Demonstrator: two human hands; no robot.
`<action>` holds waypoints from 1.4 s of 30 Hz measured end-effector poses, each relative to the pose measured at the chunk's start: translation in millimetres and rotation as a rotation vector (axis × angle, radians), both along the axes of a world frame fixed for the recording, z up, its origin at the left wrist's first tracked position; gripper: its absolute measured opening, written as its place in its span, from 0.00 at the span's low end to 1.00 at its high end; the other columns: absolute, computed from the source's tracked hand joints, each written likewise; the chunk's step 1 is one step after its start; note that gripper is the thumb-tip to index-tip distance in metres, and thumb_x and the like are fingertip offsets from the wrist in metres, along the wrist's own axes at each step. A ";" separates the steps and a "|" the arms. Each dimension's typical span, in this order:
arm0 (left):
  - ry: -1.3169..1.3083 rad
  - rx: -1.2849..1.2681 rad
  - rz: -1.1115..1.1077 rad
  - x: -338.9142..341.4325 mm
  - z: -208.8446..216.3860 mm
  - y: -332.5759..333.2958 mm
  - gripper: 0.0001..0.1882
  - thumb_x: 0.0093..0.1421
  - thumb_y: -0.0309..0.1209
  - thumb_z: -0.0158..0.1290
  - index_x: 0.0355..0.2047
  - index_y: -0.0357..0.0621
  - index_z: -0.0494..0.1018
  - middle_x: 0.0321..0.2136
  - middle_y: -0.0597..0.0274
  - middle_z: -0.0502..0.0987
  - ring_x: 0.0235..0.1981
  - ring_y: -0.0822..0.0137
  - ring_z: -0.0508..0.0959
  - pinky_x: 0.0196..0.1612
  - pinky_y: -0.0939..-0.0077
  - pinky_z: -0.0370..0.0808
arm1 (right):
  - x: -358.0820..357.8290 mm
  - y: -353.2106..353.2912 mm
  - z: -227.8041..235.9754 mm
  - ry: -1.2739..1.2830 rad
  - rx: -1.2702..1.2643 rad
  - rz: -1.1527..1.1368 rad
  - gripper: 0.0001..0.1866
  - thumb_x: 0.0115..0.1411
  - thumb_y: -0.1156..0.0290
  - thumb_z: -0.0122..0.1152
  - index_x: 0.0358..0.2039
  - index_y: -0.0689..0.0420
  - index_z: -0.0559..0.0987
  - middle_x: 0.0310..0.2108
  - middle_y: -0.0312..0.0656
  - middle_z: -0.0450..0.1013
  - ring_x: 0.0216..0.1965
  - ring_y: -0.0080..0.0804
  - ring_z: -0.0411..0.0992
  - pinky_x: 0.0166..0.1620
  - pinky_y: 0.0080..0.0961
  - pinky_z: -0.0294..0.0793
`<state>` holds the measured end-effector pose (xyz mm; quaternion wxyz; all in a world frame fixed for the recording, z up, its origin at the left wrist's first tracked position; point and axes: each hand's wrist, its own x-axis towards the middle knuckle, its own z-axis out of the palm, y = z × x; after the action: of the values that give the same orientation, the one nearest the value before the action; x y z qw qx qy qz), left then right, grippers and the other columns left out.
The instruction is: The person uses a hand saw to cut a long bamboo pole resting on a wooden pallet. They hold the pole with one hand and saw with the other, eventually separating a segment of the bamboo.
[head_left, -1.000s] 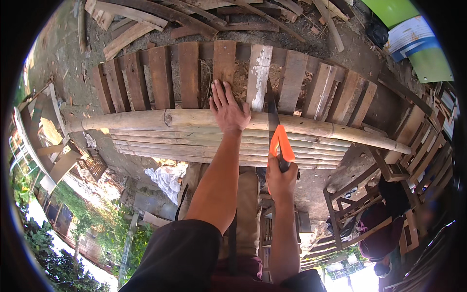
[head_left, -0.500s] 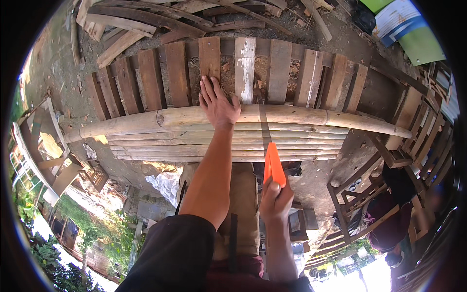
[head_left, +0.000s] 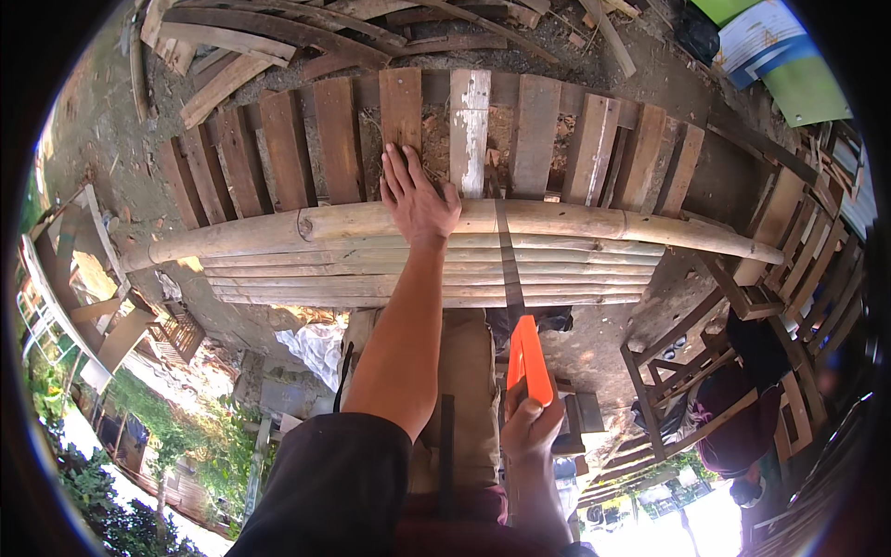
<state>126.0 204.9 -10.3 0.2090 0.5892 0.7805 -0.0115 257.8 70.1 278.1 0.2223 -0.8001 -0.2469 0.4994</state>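
Note:
A handsaw with an orange handle (head_left: 530,360) is gripped in my right hand (head_left: 533,430). Its dark, narrow blade (head_left: 510,267) reaches away across a long bamboo pole (head_left: 557,219), right of my other hand. Palm down, my left hand (head_left: 420,200) presses on the pole, its fingers stretched out over the near end of a brown wooden slat (head_left: 400,107). Beyond the pole stands a row of upright-looking slats, one with flaking white paint (head_left: 470,130). On the near side lie several split bamboo strips (head_left: 353,271). Whether the blade has cut into the pole is too small to tell.
Loose boards (head_left: 278,28) are heaped on the dirt at the far side. Wooden frames (head_left: 687,357) stand at the right, beside a person in a dark red top (head_left: 733,408). A wooden chair-like piece (head_left: 83,278) is at the left, and a pale plastic sheet (head_left: 314,351) lies near my legs.
My right hand has drawn the saw back toward me, so its handle sits nearer and slightly further right. The left hand stays in place on the pole.

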 end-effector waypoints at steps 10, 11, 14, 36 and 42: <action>0.035 0.027 -0.025 5.1 5.9 4.7 0.45 0.56 0.39 0.51 0.72 0.37 0.49 0.74 0.45 0.45 0.76 0.51 0.45 0.73 0.52 0.47 | -7.7 37.0 -91.9 -0.089 0.052 0.062 0.29 0.70 0.44 0.50 0.31 0.63 0.72 0.15 0.43 0.67 0.16 0.34 0.70 0.23 0.33 0.68; 0.018 0.048 -0.046 9.7 -0.2 19.2 0.46 0.56 0.40 0.51 0.72 0.38 0.48 0.75 0.46 0.44 0.76 0.51 0.44 0.73 0.52 0.46 | -6.7 2.8 -59.0 -0.063 0.096 -0.001 0.32 0.70 0.41 0.48 0.32 0.63 0.73 0.15 0.42 0.67 0.16 0.32 0.70 0.22 0.31 0.68; 0.027 0.006 -0.028 5.1 0.7 7.4 0.48 0.55 0.41 0.52 0.73 0.40 0.47 0.75 0.47 0.42 0.76 0.52 0.43 0.74 0.52 0.45 | 4.8 -28.1 15.5 -0.014 0.046 -0.017 0.35 0.69 0.37 0.45 0.32 0.62 0.74 0.16 0.39 0.67 0.18 0.26 0.70 0.23 0.27 0.67; 0.047 0.056 -0.035 8.5 3.2 6.8 0.47 0.56 0.41 0.52 0.72 0.37 0.48 0.75 0.45 0.44 0.76 0.52 0.44 0.74 0.53 0.46 | 5.4 -35.6 19.4 -0.007 0.043 0.064 0.31 0.68 0.40 0.52 0.38 0.62 0.76 0.18 0.44 0.71 0.20 0.39 0.78 0.24 0.32 0.74; 0.031 0.098 -0.061 6.1 -0.4 -3.5 0.45 0.56 0.39 0.51 0.72 0.37 0.50 0.74 0.44 0.47 0.75 0.50 0.47 0.73 0.52 0.47 | -13.9 19.5 -77.4 -0.072 0.109 0.049 0.28 0.67 0.45 0.57 0.33 0.64 0.74 0.17 0.47 0.70 0.18 0.51 0.74 0.23 0.34 0.72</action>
<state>132.1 201.4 -10.7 0.1673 0.6219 0.7649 0.0114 243.9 89.6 200.7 0.2439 -0.7981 -0.3012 0.4613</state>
